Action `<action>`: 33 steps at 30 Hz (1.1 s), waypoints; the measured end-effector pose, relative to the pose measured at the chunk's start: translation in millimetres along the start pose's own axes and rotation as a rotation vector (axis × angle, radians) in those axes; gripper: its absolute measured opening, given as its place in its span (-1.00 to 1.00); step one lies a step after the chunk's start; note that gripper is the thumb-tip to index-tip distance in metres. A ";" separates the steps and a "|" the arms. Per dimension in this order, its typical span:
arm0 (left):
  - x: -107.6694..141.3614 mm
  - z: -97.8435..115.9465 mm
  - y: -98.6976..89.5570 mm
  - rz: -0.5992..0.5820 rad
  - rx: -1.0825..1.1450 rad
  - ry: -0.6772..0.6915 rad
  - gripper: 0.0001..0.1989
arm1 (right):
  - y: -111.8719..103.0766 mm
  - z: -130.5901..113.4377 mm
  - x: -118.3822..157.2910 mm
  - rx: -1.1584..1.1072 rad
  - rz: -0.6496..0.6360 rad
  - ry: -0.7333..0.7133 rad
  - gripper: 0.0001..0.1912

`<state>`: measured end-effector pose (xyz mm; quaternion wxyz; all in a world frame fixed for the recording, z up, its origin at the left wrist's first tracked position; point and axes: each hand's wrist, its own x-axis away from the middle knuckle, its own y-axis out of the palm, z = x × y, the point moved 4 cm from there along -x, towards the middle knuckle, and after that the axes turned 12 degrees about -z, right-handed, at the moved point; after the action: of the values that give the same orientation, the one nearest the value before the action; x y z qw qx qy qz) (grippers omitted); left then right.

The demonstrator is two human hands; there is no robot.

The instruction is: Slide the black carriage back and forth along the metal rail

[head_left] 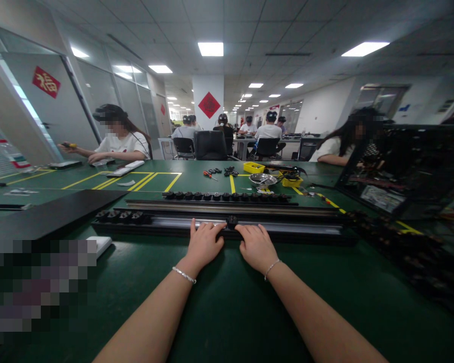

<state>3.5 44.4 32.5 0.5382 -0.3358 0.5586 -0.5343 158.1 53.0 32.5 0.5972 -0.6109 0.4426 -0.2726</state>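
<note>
A long black rail (302, 230) with a pale inner channel lies across the green table. One small black block (232, 221) sits in its channel near the middle. My left hand (206, 242) rests at the rail, its index fingertip at the block's left side and its thumb raised. My right hand (256, 246) is on the other side, fingertips at the block's right side. Both hands have the block between them. Several similar black blocks (125, 217) sit at the rail's left end. Behind lies another strip with a row of black pieces (227, 196).
Farther back are a metal bowl (263, 180), a yellow tray (253, 167), and a red-handled screwdriver (210, 175). A dark panel (71, 214) lies left. Many black parts (412, 252) are heaped right, near a black frame (393, 166). People sit beyond.
</note>
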 end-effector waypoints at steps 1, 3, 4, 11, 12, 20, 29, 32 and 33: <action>0.1 0.1 0.0 -0.004 -0.002 -0.001 -0.62 | -0.3 0.6 0.0 0.001 -0.004 -0.002 -0.54; 0.2 0.3 -0.2 -0.009 -0.008 -0.005 -0.61 | -0.8 2.0 -0.2 0.004 -0.016 -0.004 -0.54; 0.2 0.3 -0.3 -0.010 -0.011 -0.007 -0.61 | -1.1 2.6 -0.3 0.007 -0.021 -0.005 -0.54; 0.7 0.3 -0.6 -0.017 -0.014 -0.006 -0.61 | -2.9 2.8 0.1 0.029 -0.033 0.017 -0.55; 0.9 0.4 -0.6 -0.016 -0.013 -0.006 -0.61 | -3.3 2.5 0.4 0.028 -0.033 0.022 -0.55; 1.0 1.3 -1.6 -0.023 -0.011 -0.019 -0.61 | -4.4 2.0 0.9 0.023 -0.058 0.036 -0.54; 2.0 2.3 -0.8 -0.015 -0.020 0.001 -0.61 | -4.7 4.0 0.3 0.038 -0.063 0.003 -0.56; 1.9 2.4 -0.7 -0.019 -0.018 0.001 -0.61 | -4.8 5.6 -0.2 0.047 -0.062 -0.003 -0.57; 1.8 2.4 -0.6 -0.022 -0.016 -0.001 -0.60 | -4.6 6.4 -0.4 0.052 -0.065 -0.005 -0.57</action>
<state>5.4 42.0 33.1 0.5299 -0.3467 0.5588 -0.5355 164.4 56.0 36.2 0.6047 -0.6099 0.4140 -0.3016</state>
